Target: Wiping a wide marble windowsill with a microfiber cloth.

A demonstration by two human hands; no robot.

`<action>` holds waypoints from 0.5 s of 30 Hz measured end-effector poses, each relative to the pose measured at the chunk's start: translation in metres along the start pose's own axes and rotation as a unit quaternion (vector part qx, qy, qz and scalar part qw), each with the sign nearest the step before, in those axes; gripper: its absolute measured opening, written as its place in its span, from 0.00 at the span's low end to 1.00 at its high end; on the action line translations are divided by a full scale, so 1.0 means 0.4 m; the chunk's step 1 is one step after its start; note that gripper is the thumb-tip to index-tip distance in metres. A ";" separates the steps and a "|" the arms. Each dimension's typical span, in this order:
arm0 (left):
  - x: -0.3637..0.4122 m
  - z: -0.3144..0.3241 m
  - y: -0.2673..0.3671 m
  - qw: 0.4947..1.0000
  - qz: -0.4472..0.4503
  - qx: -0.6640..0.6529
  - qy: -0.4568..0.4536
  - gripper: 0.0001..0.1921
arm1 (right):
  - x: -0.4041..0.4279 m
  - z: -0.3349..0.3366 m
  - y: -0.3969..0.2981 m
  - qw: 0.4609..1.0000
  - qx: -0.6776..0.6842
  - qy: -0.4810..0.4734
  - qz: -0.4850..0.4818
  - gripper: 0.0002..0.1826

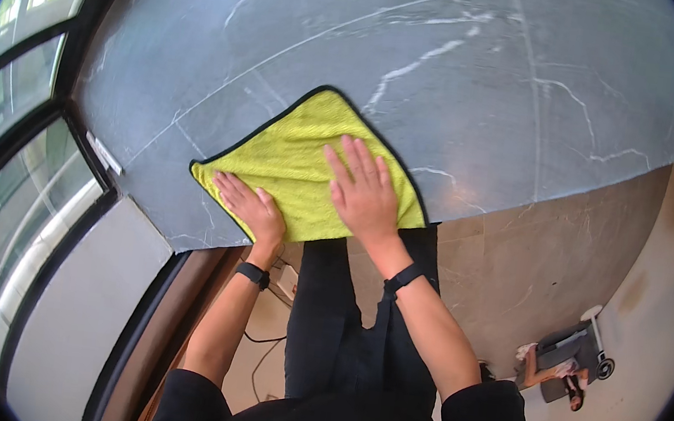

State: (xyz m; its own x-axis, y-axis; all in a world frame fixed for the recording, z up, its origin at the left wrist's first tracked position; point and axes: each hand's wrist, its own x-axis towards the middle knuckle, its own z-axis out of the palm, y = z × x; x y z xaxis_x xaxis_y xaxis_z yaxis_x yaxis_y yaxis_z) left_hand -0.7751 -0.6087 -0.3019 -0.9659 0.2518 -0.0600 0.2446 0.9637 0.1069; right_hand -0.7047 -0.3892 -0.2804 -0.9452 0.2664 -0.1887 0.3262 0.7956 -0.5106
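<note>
A yellow-green microfibre cloth [293,155] with black edging lies spread on a grey, white-veined marble-look tabletop [305,51], a few creases running across it. My left hand [250,205] rests flat on its left part, near the black edge, fingers extended and thumb apart. Palm down on the right part is my right hand [364,192], fingers spread. Neither hand grasps the cloth. The cloth's lower edge reaches the near edge of the tabletop. Both wrists wear dark bands.
Black-framed windows [66,73] and a pale sill [102,246] border the left. A small white object [104,154] lies by the frame. Cables [261,358] run across the floor below. Another person [568,374] sits far off at lower right, near a wheeled grey item [586,345].
</note>
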 end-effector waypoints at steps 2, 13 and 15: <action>0.041 0.004 0.102 1.000 0.026 0.004 -0.015 0.38 | 0.003 -0.031 0.070 0.998 -0.022 0.034 0.047 0.33; 0.092 -0.013 0.198 0.993 0.113 -0.035 -0.018 0.38 | 0.023 -0.071 0.143 0.981 -0.101 0.108 0.122 0.35; 0.087 -0.013 0.192 0.993 0.107 -0.033 -0.020 0.39 | 0.022 -0.066 0.142 0.981 -0.115 0.106 0.113 0.35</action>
State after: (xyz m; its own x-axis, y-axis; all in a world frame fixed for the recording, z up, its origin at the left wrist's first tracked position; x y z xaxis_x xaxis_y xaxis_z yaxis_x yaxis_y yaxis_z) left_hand -0.7903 -0.5264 -0.2904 -0.8876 0.4556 -0.0670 0.4374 0.8796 0.1871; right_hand -0.6949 -0.3272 -0.2888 -0.8390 0.5377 -0.0834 0.5386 0.7988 -0.2681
